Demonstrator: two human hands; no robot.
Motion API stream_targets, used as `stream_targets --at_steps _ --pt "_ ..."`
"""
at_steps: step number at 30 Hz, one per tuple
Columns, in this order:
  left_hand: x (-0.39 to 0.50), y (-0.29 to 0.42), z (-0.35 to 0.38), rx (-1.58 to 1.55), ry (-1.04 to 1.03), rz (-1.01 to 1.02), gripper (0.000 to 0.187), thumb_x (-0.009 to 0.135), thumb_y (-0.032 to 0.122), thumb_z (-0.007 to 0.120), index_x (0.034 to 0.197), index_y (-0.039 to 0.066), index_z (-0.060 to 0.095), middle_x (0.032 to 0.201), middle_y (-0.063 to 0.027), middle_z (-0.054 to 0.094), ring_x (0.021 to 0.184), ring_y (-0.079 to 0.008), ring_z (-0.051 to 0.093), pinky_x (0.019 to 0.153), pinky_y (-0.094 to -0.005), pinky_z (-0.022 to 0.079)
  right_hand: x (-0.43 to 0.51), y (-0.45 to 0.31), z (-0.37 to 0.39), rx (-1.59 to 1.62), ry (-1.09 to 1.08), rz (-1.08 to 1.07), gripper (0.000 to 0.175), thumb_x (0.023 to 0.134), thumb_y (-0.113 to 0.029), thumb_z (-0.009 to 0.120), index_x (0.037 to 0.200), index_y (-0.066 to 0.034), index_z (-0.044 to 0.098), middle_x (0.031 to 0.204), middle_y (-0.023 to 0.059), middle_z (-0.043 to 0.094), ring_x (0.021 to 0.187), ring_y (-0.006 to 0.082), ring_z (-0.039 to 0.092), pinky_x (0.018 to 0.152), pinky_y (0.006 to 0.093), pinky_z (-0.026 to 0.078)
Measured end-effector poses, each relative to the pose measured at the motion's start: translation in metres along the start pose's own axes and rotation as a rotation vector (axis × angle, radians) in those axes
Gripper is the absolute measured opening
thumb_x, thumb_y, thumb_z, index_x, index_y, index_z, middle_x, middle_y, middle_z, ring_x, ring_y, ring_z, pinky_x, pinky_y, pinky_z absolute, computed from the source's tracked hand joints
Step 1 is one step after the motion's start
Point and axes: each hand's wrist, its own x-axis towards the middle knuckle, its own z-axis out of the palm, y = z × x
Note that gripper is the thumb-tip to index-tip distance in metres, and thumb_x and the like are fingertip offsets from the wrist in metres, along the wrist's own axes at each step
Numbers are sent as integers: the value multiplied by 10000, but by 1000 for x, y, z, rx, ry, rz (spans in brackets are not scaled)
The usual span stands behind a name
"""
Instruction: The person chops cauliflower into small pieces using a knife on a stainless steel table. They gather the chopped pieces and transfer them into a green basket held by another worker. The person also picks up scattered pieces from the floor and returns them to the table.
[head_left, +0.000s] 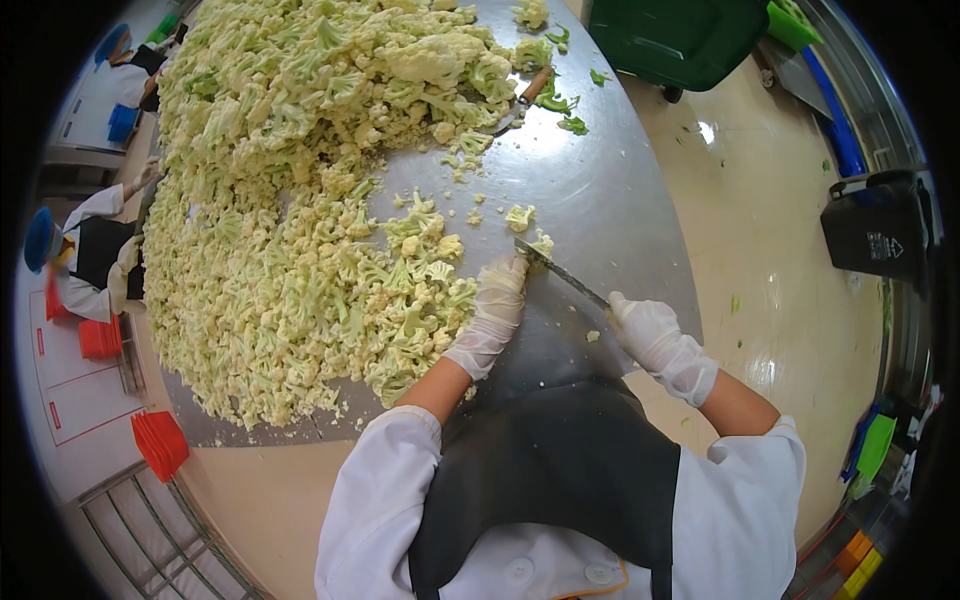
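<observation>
My right hand (649, 334), in a thin white glove, grips a knife (566, 276) by its handle. The blade reaches up and left, its tip over a cauliflower piece (541, 244). My gloved left hand (501, 289) is at that same piece, its fingertips partly hidden near the blade, and appears to hold it. Just above lies a loose floret (520, 218) on the steel table (600, 195). A large heap of cut florets (300, 300) spreads left of my left hand, and bigger cauliflower pieces (427, 56) are piled beyond it.
A second knife with a wooden handle (537, 85) lies by green leaf scraps (574, 125) at the far side. A co-worker in a blue cap (97, 247) stands at the table's left edge. A dark green bin (675, 37) and a black bin (877, 229) stand right. Red containers (160, 444) are lower left.
</observation>
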Motion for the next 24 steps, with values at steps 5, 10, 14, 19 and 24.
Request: stream_targets --at_steps 5,10,14,19,24 --pt "-2 5 -3 75 10 -9 140 693 111 575 797 80 486 714 -115 507 654 -317 483 584 -415 370 30 -23 14 51 -39 22 112 785 -149 460 808 -39 448 628 148 583 587 302 586 518 417 445" --pt "4 5 -42 -140 52 -137 67 742 116 567 771 63 538 672 -127 541 639 -293 531 563 -367 420 25 -15 10 108 261 13 150 811 -198 457 785 -51 444 571 138 566 511 304 567 457 416 434" --pt "5 -42 -111 -154 409 -241 64 751 26 518 776 59 567 700 -123 560 644 -267 539 571 -342 425 33 -4 7 9 379 135 165 820 -218 452 758 -66 438 500 123 532 443 301 542 410 406 426" --pt "-1 -120 -168 443 94 -505 118 753 100 497 823 30 560 771 -170 561 722 -319 542 623 -382 432 54 -41 22 4 244 -4 173 815 -218 448 743 -61 449 530 98 551 447 250 570 406 365 455" --pt "46 -156 -178 341 165 -593 224 749 200 537 854 2 540 874 -192 546 815 -319 530 711 -397 415 84 -109 33 27 231 -269 60 724 -59 491 774 -26 487 542 104 562 462 237 590 384 337 461"
